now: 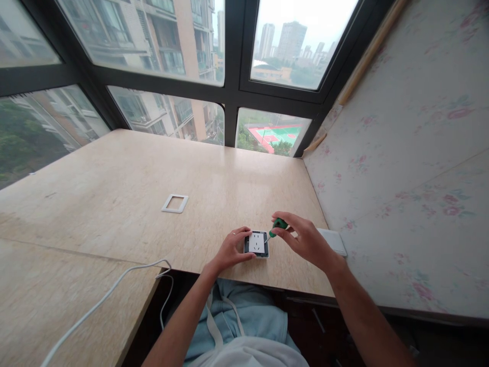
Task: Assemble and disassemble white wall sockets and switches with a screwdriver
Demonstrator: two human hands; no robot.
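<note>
A wall socket (256, 243) with a white face and dark surround lies face up near the table's front edge. My left hand (233, 250) grips it from the left, thumb at the near edge and fingers at the far edge. In my right hand (300, 237) is a screwdriver (280, 224) with a green handle, held between thumb and fingers. Its shaft slants down to the left, and the tip meets the socket's right side; the exact contact point is too small to make out. Farther back and to the left lies a white square cover frame (175, 203).
Beyond my right wrist, a white flat object (333, 241) rests against the papered wall (401, 204). A white cable (110, 290) runs across the left tabletop and over its edge. Dark-framed windows (230, 112) border the beige stone-patterned table (214, 173) at the back.
</note>
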